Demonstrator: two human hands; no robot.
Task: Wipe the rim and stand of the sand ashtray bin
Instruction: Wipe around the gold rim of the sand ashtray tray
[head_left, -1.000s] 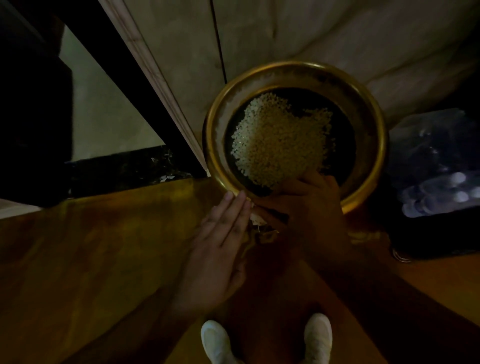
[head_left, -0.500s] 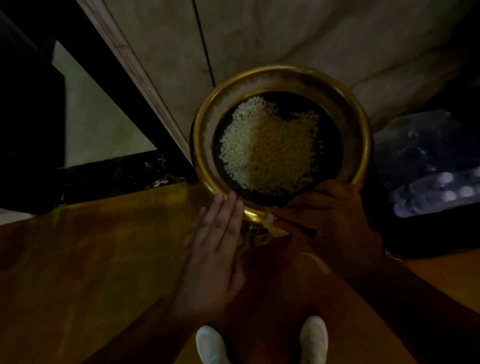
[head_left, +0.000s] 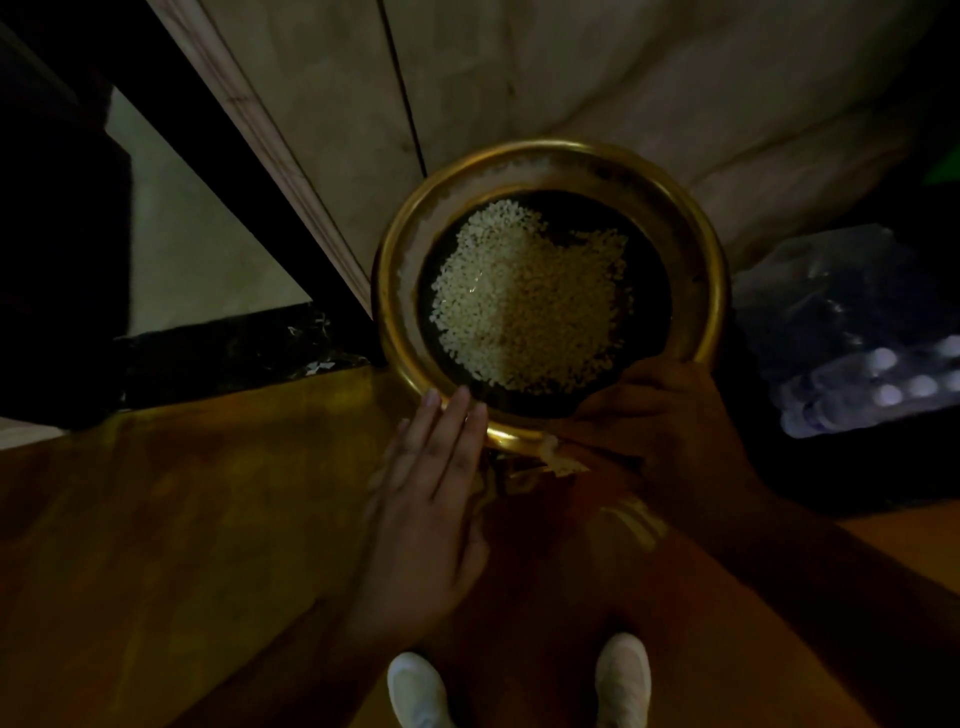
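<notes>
The sand ashtray bin has a round brass rim (head_left: 719, 291) around a dark bowl holding pale granules (head_left: 524, 296). It stands in front of me against a pale wall. My left hand (head_left: 426, 499) lies flat with fingers together, its fingertips touching the near left of the rim. My right hand (head_left: 670, 415) grips the near right of the rim, pinching a small pale cloth (head_left: 563, 457) that pokes out below the rim. The stand below the bowl is hidden.
A pale marble wall (head_left: 571, 78) rises behind the bin, with a dark doorway (head_left: 62, 234) at left. A clear plastic bag of bottles (head_left: 857, 332) sits to the right. The floor (head_left: 182, 519) is glossy orange-brown. My white shoes (head_left: 415, 691) show at the bottom.
My right hand has slid right along the near rim with the cloth. My left hand stays at the near left rim. The view shifted slightly.
</notes>
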